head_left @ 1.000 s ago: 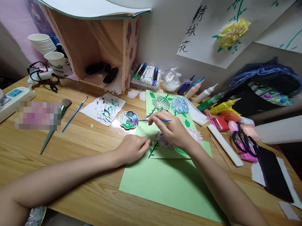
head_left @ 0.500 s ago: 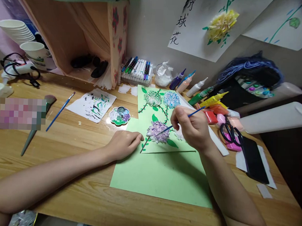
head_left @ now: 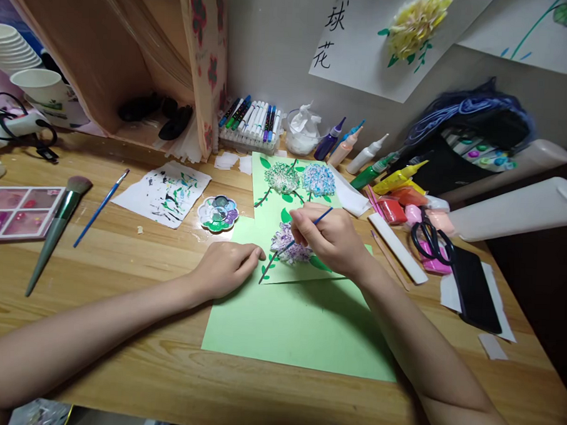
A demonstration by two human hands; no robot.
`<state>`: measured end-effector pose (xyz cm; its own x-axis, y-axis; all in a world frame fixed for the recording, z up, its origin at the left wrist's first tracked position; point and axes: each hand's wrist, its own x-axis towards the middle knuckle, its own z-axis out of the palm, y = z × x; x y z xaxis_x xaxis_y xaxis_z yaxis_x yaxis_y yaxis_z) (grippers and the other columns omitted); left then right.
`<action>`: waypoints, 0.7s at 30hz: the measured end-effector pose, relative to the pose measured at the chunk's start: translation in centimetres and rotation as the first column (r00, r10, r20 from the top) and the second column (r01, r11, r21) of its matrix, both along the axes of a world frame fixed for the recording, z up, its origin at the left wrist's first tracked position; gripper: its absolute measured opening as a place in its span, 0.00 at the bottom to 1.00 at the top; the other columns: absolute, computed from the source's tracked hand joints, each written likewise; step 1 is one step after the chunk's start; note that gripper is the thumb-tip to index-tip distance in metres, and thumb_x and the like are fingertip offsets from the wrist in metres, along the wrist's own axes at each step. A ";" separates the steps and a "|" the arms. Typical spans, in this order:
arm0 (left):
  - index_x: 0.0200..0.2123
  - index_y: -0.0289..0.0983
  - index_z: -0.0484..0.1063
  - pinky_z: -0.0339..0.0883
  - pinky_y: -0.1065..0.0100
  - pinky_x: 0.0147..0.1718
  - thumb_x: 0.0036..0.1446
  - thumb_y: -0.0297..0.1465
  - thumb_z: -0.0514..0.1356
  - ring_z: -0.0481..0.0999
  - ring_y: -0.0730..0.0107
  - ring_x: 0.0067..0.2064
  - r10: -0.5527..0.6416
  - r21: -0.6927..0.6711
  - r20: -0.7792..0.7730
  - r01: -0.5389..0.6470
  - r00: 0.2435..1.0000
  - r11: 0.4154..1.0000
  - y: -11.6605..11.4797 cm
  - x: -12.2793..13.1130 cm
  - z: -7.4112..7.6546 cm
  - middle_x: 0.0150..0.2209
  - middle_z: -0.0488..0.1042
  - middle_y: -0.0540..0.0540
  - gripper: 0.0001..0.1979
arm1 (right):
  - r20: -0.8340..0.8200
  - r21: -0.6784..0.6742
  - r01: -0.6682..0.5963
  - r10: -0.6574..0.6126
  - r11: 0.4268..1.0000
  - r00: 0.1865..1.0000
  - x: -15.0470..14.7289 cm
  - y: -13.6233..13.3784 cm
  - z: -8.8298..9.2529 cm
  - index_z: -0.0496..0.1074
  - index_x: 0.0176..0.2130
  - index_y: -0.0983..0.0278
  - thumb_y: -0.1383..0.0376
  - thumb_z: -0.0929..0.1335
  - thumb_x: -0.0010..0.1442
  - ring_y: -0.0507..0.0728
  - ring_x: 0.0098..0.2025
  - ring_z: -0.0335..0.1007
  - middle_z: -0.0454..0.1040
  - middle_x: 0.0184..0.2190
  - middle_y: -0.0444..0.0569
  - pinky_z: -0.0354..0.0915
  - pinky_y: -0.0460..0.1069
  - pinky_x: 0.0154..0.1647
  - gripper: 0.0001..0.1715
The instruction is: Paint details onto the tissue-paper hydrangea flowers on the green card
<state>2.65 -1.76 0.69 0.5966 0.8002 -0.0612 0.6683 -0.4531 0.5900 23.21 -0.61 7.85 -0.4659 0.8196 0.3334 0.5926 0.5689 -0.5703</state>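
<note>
In the head view my right hand [head_left: 327, 236] is closed round a blue-handled paintbrush [head_left: 323, 215]. The brush slants down to the left across a fluffy purple and white flower [head_left: 285, 237], and its tip is by the top of a dark painted stem with green leaves. The flower sits on a light green sheet of paper [head_left: 276, 217], along with a green-white flower [head_left: 282, 177] and a blue-white flower [head_left: 319, 179]. My left hand [head_left: 229, 266] rests curled at the sheet's left side, thumb near the stem; its fingertips are hidden underneath.
A flower-shaped paint palette [head_left: 217, 214] and a paint-smeared paper [head_left: 165, 191] lie left of the sheet. Further left are a second blue brush [head_left: 100, 209] and a large makeup brush [head_left: 57, 237]. Paint bottles [head_left: 372, 171], black scissors [head_left: 432, 244] and a black phone [head_left: 475, 290] are on the right.
My right hand with the paintbrush has moved left and down, carrying the tip from the purple flower towards the stem. My left hand stays in place. The camera view has shifted slightly.
</note>
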 end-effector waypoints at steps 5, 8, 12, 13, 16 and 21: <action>0.39 0.40 0.76 0.58 0.69 0.34 0.65 0.34 0.46 0.77 0.67 0.35 0.003 -0.002 0.009 -0.003 1.000 1.000 0.1 0.0 0.0 0.36 0.80 0.49 0.18 | -0.076 -0.001 0.013 -0.013 1.000 0.997 0.1 0.0 0.1 0.60 0.18 0.62 0.59 0.55 0.69 0.50 0.21 0.58 0.63 0.15 0.43 0.56 0.48 0.31 0.29; 0.39 0.41 0.76 0.58 0.69 0.33 0.65 0.34 0.46 0.77 0.67 0.34 -0.002 -0.007 -0.004 0.002 1.000 1.000 0.1 -0.1 -0.1 0.35 0.80 0.49 0.18 | -0.084 0.028 0.032 -0.030 0.999 0.996 0.1 0.0 0.0 0.61 0.19 0.63 0.61 0.55 0.69 0.49 0.21 0.59 0.64 0.16 0.43 0.57 0.48 0.31 0.28; 0.39 0.41 0.76 0.57 0.69 0.33 0.65 0.34 0.46 0.77 0.67 0.34 -0.001 -0.005 0.003 0.001 1.000 1.000 0.0 -0.1 -0.1 0.36 0.80 0.49 0.18 | -0.029 0.003 0.006 -0.006 1.000 1.000 0.1 0.0 0.0 0.61 0.18 0.63 0.60 0.55 0.69 0.49 0.20 0.59 0.64 0.15 0.43 0.57 0.48 0.30 0.30; 0.39 0.41 0.76 0.57 0.69 0.33 0.65 0.34 0.46 0.77 0.68 0.34 -0.001 -0.005 0.002 0.001 1.000 1.000 0.0 0.0 -0.1 0.35 0.80 0.49 0.18 | -0.035 -0.012 0.007 -0.007 1.000 0.999 0.2 0.0 0.0 0.61 0.17 0.63 0.59 0.55 0.69 0.49 0.20 0.59 0.64 0.15 0.43 0.57 0.48 0.30 0.30; 0.40 0.40 0.77 0.56 0.69 0.32 0.65 0.34 0.46 0.76 0.68 0.32 0.006 -0.005 -0.004 -0.006 1.000 1.000 0.0 0.0 0.0 0.33 0.80 0.49 0.18 | -0.100 -0.032 0.048 -0.051 0.998 0.994 0.5 0.0 0.3 0.61 0.17 0.63 0.60 0.56 0.68 0.49 0.20 0.60 0.64 0.15 0.43 0.58 0.47 0.30 0.30; 0.39 0.41 0.77 0.55 0.69 0.31 0.65 0.34 0.46 0.75 0.69 0.30 0.006 -0.001 -0.005 -0.006 1.000 1.000 0.1 0.1 0.0 0.32 0.79 0.50 0.18 | -0.094 0.052 0.061 -0.056 0.997 0.994 0.8 0.0 0.5 0.61 0.17 0.63 0.63 0.57 0.68 0.49 0.20 0.59 0.64 0.15 0.43 0.57 0.47 0.28 0.28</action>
<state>2.77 -1.66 0.73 0.5915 0.8037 -0.0646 0.6739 -0.4488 0.5868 23.99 -0.65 8.34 -0.3828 0.8237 0.4182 0.5720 0.5669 -0.5929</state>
